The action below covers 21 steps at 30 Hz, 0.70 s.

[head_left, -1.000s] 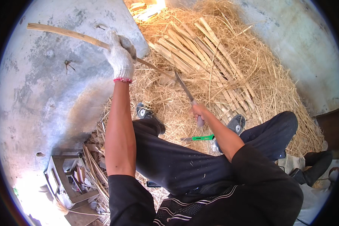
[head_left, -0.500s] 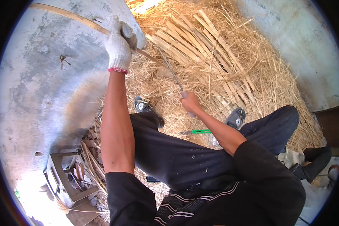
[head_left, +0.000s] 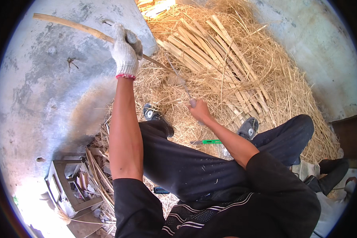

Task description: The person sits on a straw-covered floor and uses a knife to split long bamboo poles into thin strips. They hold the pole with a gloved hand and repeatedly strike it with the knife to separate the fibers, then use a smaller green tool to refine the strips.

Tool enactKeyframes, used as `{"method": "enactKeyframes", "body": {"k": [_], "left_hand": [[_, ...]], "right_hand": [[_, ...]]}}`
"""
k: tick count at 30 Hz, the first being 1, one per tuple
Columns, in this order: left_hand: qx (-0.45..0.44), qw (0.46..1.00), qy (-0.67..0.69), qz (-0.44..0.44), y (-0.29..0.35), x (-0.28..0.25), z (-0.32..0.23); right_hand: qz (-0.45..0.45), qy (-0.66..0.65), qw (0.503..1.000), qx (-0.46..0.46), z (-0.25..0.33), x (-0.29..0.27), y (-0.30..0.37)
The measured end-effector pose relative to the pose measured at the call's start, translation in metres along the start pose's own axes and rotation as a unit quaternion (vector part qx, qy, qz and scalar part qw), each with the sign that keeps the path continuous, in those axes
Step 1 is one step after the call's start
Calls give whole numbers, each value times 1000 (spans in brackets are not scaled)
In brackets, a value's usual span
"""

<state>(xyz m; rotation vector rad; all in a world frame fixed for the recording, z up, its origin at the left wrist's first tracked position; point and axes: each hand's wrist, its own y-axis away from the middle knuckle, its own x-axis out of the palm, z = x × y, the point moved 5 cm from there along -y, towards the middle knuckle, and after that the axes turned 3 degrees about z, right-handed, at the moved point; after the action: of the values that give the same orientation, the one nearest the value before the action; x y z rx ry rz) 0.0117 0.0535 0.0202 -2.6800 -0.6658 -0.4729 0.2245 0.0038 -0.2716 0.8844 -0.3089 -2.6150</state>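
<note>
A: What sits nearest the black sleeves (head_left: 137, 206)?

B: At lower left, a wooden frame (head_left: 85, 204) holds a jumble of pale and brown scraps (head_left: 83, 182).

A: Any lettering to read?

B: Round white emblems mark the dark shoes (head_left: 246, 129), planted on loose straw (head_left: 186, 129). On the green-handled tool (head_left: 211, 141), lying just nearer than the shoes, the small dark marks are too fine to make out.

A: And the hands?

B: The bare right hand (head_left: 200, 112) closes around the handle of a knife (head_left: 183, 82), its thin blade slanting up and away to cross near the lower end of a long wooden strip (head_left: 75, 27); whether the two touch cannot be told. The left hand (head_left: 125, 49), in a white knit glove with a red cuff, wraps tightly around the strip's middle.

A: Farther off?

B: A fanned bundle of pale slats (head_left: 226, 59) rests on the straw, right of a mottled grey wall (head_left: 31, 95).
</note>
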Motion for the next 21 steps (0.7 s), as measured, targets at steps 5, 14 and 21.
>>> {"method": "enactKeyframes", "body": {"k": [5,14,21], "left_hand": [[27,999,21,-21,-4,-4,0],[50,998,13,-20,-6,-1,1],[71,994,-3,-88,-10,-16,-1]], "right_hand": [[31,43,998,-14,31,-17,9],[1,102,995,12,-22,-4,-15],[30,25,999,-10,37,-29,0]]}}
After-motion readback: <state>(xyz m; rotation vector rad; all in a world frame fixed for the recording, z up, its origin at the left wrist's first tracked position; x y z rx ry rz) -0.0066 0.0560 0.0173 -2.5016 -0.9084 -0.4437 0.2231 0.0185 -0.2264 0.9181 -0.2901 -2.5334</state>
